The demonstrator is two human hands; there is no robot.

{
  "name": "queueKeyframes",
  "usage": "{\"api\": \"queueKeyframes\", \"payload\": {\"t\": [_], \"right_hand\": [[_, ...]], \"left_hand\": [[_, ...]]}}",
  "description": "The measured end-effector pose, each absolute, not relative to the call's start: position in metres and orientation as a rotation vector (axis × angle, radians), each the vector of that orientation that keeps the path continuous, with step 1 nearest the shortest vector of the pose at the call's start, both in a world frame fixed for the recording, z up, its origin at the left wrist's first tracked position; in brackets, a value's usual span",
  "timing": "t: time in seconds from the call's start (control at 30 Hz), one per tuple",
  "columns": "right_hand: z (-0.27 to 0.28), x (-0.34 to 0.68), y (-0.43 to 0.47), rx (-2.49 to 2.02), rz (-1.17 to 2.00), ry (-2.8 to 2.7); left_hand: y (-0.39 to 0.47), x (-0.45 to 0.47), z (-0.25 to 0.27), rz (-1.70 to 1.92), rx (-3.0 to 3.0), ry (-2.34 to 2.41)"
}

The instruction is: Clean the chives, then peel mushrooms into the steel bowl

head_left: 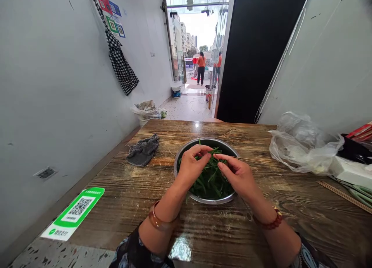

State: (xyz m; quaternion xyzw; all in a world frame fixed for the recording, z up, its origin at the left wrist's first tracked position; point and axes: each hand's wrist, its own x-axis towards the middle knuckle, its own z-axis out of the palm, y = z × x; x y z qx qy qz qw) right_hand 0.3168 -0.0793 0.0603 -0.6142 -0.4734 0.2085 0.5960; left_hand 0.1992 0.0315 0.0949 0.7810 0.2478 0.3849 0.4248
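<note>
A round steel bowl [213, 201] stands on the wooden table, filled with cut green leafy vegetables [207, 184]. Over it my two hands meet, their fingertips nearly touching. My left hand [190, 163] is closed in a pinch on a green leaf [214, 150]. Between the thumb and forefinger of my right hand [240, 176] is a thin wooden skewer [255, 159], its length running out to the right behind the hand. The fingers partly hide the skewer's tip, so I cannot tell whether it passes through the leaf.
On the wooden table [124, 210] lie a grey cloth [143, 151] to the left and a green QR-code card [77, 210] at the left edge. To the right are a crumpled clear plastic bag [305, 144] and several loose skewers [345, 196]. A person [201, 66] stands outside the doorway.
</note>
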Motion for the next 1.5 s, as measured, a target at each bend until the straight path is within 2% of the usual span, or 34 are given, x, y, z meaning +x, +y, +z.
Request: {"api": "queueKeyframes", "payload": {"t": [0.87, 1.03, 1.23, 1.5], "right_hand": [[0.060, 0.317, -0.075, -1.324, 0.590, -1.049], [0.060, 0.317, -0.075, -1.245, 0.655, -1.021], [0.057, 0.322, -0.075, -1.242, 0.588, -0.958], [0.054, 0.322, -0.074, -1.262, 0.534, -0.815]], "left_hand": [[0.032, 0.199, 0.090, 1.061, 2.232, 0.572], [0.031, 0.199, 0.091, 1.000, 2.248, 0.542], [0.023, 0.201, 0.094, 0.816, 2.305, 0.366], [0.045, 0.188, 0.104, 1.061, 2.024, 0.716]]}}
